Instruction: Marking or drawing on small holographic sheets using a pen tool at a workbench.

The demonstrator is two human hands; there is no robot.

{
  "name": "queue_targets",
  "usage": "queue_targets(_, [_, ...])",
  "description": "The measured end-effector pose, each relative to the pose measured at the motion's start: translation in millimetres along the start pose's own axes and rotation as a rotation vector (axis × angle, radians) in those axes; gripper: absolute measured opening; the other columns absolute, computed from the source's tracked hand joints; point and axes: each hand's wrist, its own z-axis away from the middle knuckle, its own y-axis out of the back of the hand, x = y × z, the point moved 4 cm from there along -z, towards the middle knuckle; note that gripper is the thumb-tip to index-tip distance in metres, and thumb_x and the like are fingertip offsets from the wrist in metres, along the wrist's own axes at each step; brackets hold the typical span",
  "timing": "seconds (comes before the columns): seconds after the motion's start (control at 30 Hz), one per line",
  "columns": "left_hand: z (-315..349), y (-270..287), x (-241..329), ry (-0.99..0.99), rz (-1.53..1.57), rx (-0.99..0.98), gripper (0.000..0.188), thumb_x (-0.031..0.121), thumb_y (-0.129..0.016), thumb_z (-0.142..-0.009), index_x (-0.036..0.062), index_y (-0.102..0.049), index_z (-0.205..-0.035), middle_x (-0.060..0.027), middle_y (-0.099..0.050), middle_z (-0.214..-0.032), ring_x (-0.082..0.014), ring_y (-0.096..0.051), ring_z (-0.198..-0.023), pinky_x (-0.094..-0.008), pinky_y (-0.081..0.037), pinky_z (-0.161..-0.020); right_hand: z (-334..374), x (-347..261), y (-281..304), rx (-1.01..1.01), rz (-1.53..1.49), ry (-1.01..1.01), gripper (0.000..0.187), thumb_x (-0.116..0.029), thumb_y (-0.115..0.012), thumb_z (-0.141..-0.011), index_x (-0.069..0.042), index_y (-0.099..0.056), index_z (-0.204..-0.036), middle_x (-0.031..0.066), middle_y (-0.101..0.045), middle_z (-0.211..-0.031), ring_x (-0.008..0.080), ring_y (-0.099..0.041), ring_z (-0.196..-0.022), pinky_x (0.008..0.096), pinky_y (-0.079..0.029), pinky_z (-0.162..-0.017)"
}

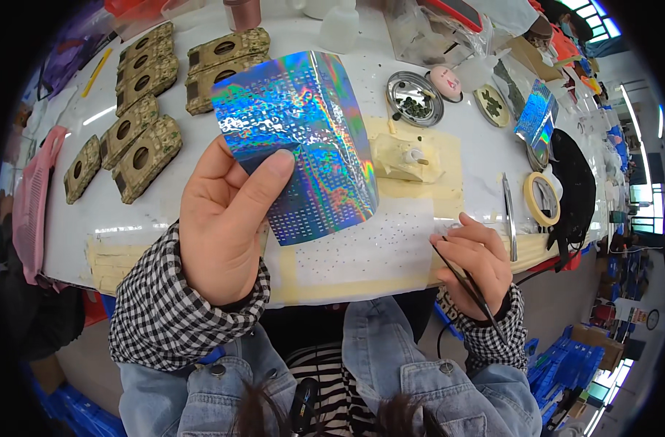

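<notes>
My left hand (pixel 234 211) grips a shiny blue holographic sheet (pixel 303 146) with rows of small rectangular marks, its thumb pressed on the front. The sheet is raised above the table and slightly curved. My right hand (pixel 478 262) is closed around dark, slim tweezers (pixel 472 290), held near the table's front edge. Between the hands lies a white work sheet (pixel 361 251) bordered with yellowish tape, dotted with many tiny dark specks. Behind it, a tape-covered block (pixel 402 154) has a small pale peg on top.
Several camouflage-patterned tank-hull parts (pixel 147 160) with round holes stand at the left. A round metal dish (pixel 415 100) of small dark green pieces sits at the back. On the right lie silver tweezers (pixel 509 218), a tape roll (pixel 541 199) and another holographic sheet (pixel 536 116).
</notes>
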Motion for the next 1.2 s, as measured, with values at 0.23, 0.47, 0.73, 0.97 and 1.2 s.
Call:
queue_targets(0.23, [1, -2, 2, 0.022, 0.024, -0.033, 0.019, 0.001, -0.057, -0.093, -0.0007, -0.053, -0.111, -0.0098, -0.066, -0.109, -0.0133, -0.062, -0.098, -0.0275, -0.050, -0.088, -46, -34, 2, 0.117, -0.121, 0.163, 0.038, -0.017, -0.081, -0.069, -0.006, -0.069, -0.103, 0.0064, -0.065, -0.097, 0.0226, -0.062, -0.090, 0.0395, -0.056, -0.084])
queue_targets(0.47, [5, -5, 7, 0.052, -0.016, -0.022, 0.020, 0.001, -0.056, -0.094, -0.0011, -0.049, -0.112, -0.0131, -0.067, -0.104, -0.0142, -0.064, -0.094, -0.0274, -0.052, -0.084, -88, -52, -15, 0.221, -0.171, 0.299, 0.035, -0.009, -0.079, -0.070, 0.001, -0.068, -0.102, 0.0134, -0.065, -0.098, 0.0273, -0.067, -0.088, 0.0351, -0.058, -0.078])
queue_targets(0.73, [9, -6, 7, 0.065, -0.071, -0.062, 0.022, -0.001, -0.057, -0.092, -0.0016, -0.046, -0.111, -0.0156, -0.068, -0.101, -0.0143, -0.066, -0.091, -0.0260, -0.053, -0.081, -84, -47, -24, 0.243, -0.227, 0.269, 0.031, -0.006, -0.080, -0.070, 0.001, -0.067, -0.098, 0.0178, -0.068, -0.100, 0.0239, -0.069, -0.081, 0.0296, -0.056, -0.063])
queue_targets(0.97, [9, -6, 8, 0.060, -0.091, -0.067, 0.023, -0.001, -0.058, -0.092, -0.0014, -0.045, -0.111, -0.0158, -0.068, -0.101, -0.0138, -0.066, -0.090, -0.0252, -0.053, -0.079, -85, -46, -28, 0.235, -0.231, 0.280, 0.032, -0.005, -0.080, -0.070, 0.002, -0.067, -0.098, 0.0181, -0.068, -0.100, 0.0243, -0.069, -0.080, 0.0296, -0.057, -0.063])
queue_targets(1.2, [9, -7, 9, 0.056, -0.083, -0.056, 0.024, 0.000, -0.058, -0.092, -0.0018, -0.045, -0.112, -0.0157, -0.068, -0.101, -0.0138, -0.066, -0.090, -0.0250, -0.053, -0.079, -86, -46, -28, 0.215, -0.268, 0.263, 0.032, -0.002, -0.080, -0.069, 0.003, -0.067, -0.098, 0.0200, -0.067, -0.101, 0.0260, -0.069, -0.081, 0.0306, -0.058, -0.067])
